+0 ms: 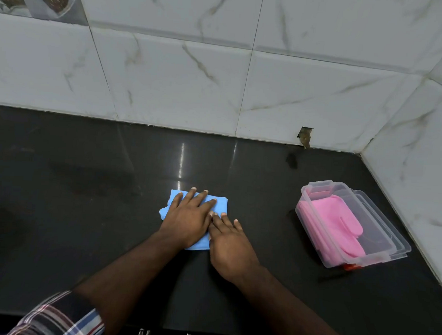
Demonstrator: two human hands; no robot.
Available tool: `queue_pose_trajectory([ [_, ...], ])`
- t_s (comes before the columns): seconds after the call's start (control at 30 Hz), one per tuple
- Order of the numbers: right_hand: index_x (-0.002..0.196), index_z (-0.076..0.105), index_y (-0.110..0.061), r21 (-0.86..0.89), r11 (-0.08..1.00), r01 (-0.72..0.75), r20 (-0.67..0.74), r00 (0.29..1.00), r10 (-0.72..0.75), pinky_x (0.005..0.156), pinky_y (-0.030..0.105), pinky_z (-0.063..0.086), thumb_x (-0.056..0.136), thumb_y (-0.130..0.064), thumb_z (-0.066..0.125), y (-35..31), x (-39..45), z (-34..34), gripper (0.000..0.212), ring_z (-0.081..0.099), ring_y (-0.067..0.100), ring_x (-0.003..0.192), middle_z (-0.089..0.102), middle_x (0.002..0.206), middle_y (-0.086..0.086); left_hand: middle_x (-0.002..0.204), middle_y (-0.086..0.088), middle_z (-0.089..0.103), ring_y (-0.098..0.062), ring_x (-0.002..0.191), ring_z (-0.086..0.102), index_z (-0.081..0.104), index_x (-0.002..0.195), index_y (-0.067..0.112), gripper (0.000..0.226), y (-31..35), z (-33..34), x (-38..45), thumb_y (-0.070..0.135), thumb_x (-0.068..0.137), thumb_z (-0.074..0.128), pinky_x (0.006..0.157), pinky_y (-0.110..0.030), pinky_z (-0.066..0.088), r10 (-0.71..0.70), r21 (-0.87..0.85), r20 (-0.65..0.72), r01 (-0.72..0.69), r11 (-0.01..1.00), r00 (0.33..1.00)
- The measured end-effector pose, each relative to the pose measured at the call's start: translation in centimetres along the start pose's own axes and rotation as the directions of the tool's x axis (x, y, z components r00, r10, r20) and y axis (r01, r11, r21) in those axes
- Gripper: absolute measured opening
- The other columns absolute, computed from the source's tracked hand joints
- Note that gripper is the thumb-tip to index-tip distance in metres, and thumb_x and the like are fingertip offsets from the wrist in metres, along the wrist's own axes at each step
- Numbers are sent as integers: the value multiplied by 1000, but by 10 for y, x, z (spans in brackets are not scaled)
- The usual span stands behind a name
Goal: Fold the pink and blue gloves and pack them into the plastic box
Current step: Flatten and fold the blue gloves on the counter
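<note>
Both hands — left hand and right hand — press flat, fingers straight, on the folded blue rubber glove on the dark countertop; pink rubber gloves lie inside the clear plastic box.

bare forearms, plaid sleeve on left

A glossy black countertop meets white marble-veined wall tiles, one apparently chipped at its base.
</note>
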State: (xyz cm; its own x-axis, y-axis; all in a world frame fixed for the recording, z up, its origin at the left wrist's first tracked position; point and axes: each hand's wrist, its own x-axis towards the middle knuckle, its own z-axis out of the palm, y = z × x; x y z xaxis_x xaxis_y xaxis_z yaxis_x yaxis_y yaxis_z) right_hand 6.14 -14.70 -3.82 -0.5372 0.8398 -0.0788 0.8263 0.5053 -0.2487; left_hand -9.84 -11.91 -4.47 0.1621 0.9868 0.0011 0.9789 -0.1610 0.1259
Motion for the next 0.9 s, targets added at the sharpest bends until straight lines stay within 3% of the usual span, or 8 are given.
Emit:
queue_pose_trajectory([
  [0.13,149,37,-16,9,998,-60,-60,996,60,122,45,10,104,-29,29,15,-3,-8,48,20,18,150,28,161,1,165,-2,25,-29,154,16,31,155,35,73,-5,7,-2,56,91,1,122,-51,9,2,21,-19,-1,1000,1000],
  [0.33,153,27,-18,-71,993,-95,3,995,95,121,48,7,98,-37,7,16,-10,4,62,12,18,152,21,163,-1,162,-4,33,-30,151,25,36,153,34,63,-4,16,-6,56,97,17,121,-54,12,4,43,-72,-1,999,997],
  [0.4,154,27,-20,-34,995,-96,16,995,97,121,48,7,103,-34,17,16,-9,-1,53,11,17,152,20,164,-2,163,-4,32,-31,151,25,35,154,34,62,-4,18,-7,56,98,19,121,-54,12,2,58,-71,2,998,998],
  [0.53,144,46,-23,82,992,-97,-23,995,99,120,46,17,102,-27,34,22,5,-23,43,19,17,149,34,158,-5,160,-5,37,-33,148,31,40,152,32,61,-2,18,-8,55,98,22,120,-56,19,6,85,-87,2,996,996],
  [0.77,155,17,-20,-83,989,-121,97,987,128,121,50,9,103,-28,32,27,20,-12,55,2,18,152,11,165,-4,159,-6,39,-33,147,33,41,152,30,61,-1,20,-9,55,99,25,119,-56,22,2,101,-96,8,995,995],
  [0.9,156,13,-20,-106,987,-121,101,986,131,121,52,6,104,-29,30,29,17,-10,56,-1,21,152,6,166,-5,161,-4,34,-31,149,30,36,154,31,62,0,21,-11,56,99,23,120,-55,20,-11,105,-73,19,994,997],
])
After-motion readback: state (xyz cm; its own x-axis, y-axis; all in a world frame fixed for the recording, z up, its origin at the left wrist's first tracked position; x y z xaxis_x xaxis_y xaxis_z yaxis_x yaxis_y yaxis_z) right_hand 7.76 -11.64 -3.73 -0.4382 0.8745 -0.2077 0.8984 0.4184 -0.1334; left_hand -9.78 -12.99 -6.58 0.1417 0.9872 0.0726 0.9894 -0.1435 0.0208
